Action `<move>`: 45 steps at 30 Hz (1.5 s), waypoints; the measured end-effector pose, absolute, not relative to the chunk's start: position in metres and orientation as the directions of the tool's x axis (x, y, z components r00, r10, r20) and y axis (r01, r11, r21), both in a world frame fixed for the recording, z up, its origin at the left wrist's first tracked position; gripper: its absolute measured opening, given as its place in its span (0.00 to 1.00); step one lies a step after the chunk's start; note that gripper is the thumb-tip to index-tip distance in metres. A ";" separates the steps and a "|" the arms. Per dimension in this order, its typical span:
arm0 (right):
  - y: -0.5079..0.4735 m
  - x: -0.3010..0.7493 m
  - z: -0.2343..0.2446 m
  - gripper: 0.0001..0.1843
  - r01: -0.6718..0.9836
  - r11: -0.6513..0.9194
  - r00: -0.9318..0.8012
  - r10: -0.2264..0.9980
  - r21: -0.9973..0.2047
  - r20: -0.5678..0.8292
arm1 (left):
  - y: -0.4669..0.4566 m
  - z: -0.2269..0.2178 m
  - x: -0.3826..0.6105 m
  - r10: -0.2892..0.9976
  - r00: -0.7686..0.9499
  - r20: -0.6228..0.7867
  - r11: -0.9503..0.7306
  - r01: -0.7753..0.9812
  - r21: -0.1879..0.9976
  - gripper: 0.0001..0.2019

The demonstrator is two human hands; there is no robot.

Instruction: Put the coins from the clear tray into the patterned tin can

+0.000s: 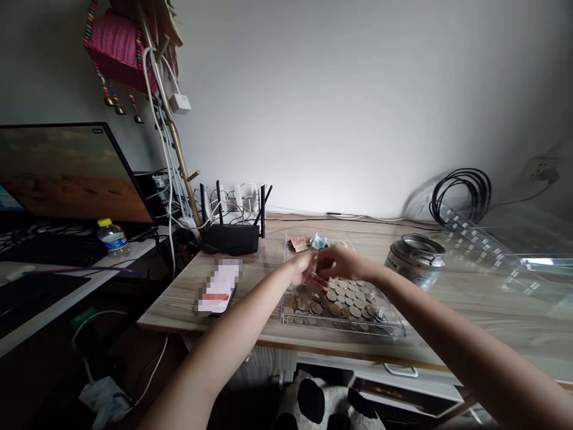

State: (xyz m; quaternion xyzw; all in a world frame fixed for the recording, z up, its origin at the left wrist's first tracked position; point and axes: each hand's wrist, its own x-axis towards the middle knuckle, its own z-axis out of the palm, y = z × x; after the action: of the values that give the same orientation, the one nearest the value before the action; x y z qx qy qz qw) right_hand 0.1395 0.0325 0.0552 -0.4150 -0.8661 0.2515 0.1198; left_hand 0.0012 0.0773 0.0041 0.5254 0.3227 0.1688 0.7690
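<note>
The left hand (pixel 304 270) and right hand (pixel 344 263) meet above the clear tray (pixel 344 326) near the middle of the bench (pixel 176 301). Fingers on both curl loosely; whether they grip anything, I cannot tell. Coins (pixel 353 295) spread across the tray's near part, its raised walls probably keeping them together; banknotes (pixel 299 243) lie at the far left, perhaps to stay apart. Right of it stands an open can (pixel 417 258).
</note>
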 end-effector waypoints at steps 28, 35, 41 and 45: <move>0.004 0.157 0.021 0.12 0.776 0.472 -0.596 0.766 -0.419 -0.242 | 0.081 0.001 0.001 0.746 0.601 -0.286 0.424 -0.099 0.900 0.07; 0.016 0.155 0.055 0.08 0.693 0.472 -0.578 0.815 -0.545 -0.029 | 0.081 -0.001 0.001 0.645 0.673 -0.362 0.465 0.030 0.885 0.14; 0.023 0.145 0.055 0.10 0.788 0.442 -0.358 0.896 -0.429 0.264 | 0.079 0.001 0.000 0.614 0.680 -0.402 0.405 0.166 0.899 0.15; 0.012 0.142 0.028 0.16 0.857 0.407 -0.424 0.906 -0.317 0.018 | 0.083 -0.002 0.000 0.689 0.613 -0.386 0.389 0.137 0.911 0.14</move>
State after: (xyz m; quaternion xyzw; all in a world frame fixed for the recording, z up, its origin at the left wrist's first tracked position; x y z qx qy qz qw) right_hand 0.1425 0.0122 0.0277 -0.5286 -0.8336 0.1305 0.0937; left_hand 0.0001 0.0830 -0.0016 0.5197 0.3974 0.1886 0.7324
